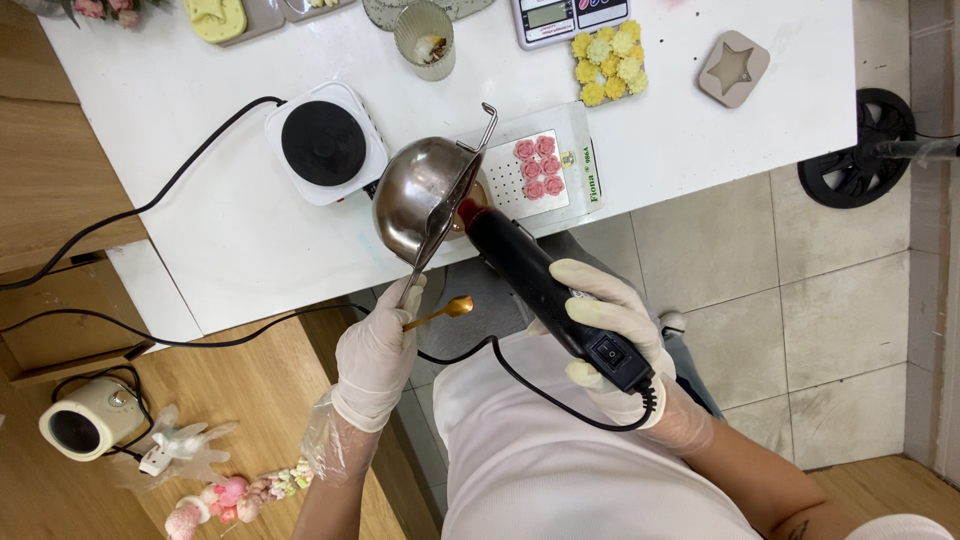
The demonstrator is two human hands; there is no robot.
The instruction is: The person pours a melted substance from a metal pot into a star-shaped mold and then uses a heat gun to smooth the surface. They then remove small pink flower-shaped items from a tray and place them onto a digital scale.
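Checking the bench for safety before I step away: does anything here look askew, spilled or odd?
The round steel melting pot is tipped on its side, off the small white hotplate, held by the gloved left hand. The gloved right hand aims a black heat gun into it. No spill is visible.

Small craft workshop: white tabletop (pixel 200 220) carried hotplate (pixel 324 143), digital scale (pixel 570 17), star mould (pixel 733 68), moulded flowers (pixel 608 63).
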